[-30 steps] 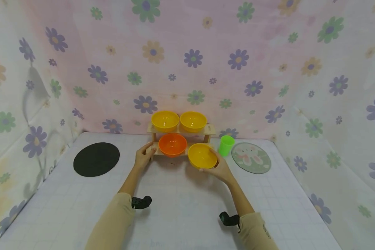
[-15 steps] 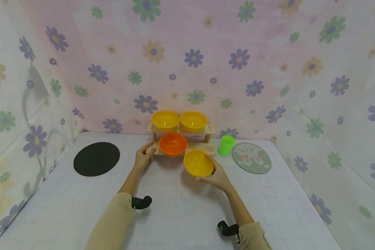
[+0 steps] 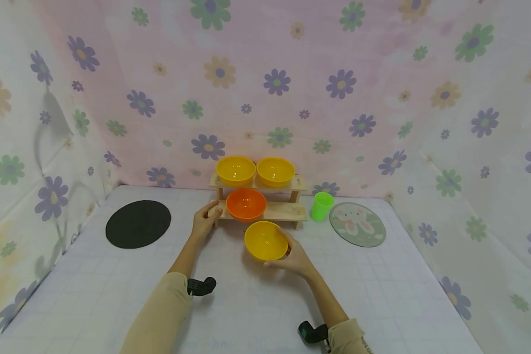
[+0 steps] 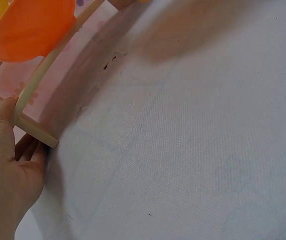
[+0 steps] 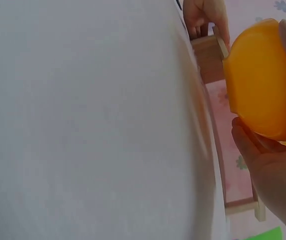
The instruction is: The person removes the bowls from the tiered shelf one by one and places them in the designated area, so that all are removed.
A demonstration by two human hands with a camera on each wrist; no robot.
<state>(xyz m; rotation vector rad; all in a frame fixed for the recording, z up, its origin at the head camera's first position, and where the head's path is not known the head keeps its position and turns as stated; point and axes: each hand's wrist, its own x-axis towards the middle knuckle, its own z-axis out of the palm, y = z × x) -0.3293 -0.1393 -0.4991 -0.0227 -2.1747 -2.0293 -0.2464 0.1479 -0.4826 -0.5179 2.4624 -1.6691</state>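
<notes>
My right hand (image 3: 292,258) holds a yellow bowl (image 3: 266,240) by its rim above the table, in front of a two-tier wooden rack (image 3: 287,211). In the right wrist view the yellow bowl (image 5: 262,87) fills the upper right, with my fingers (image 5: 252,145) under it. My left hand (image 3: 205,220) grips the rack's left end; the left wrist view shows the thumb (image 4: 0,112) over the wooden rail (image 4: 33,127). An orange bowl (image 3: 246,204) sits on the lower shelf, and two yellow bowls (image 3: 236,170) (image 3: 276,171) sit on the upper shelf.
A green cup (image 3: 321,206) stands right of the rack, beside a round mat with a rabbit picture (image 3: 357,224). A black round mat (image 3: 138,223) lies at the left. Flowered cloth walls (image 3: 265,88) close in the white table (image 3: 248,305) on three sides.
My right hand has drawn the yellow bowl off the lower shelf's right side, towards me and to the left. The left hand has stayed on the rack's end.
</notes>
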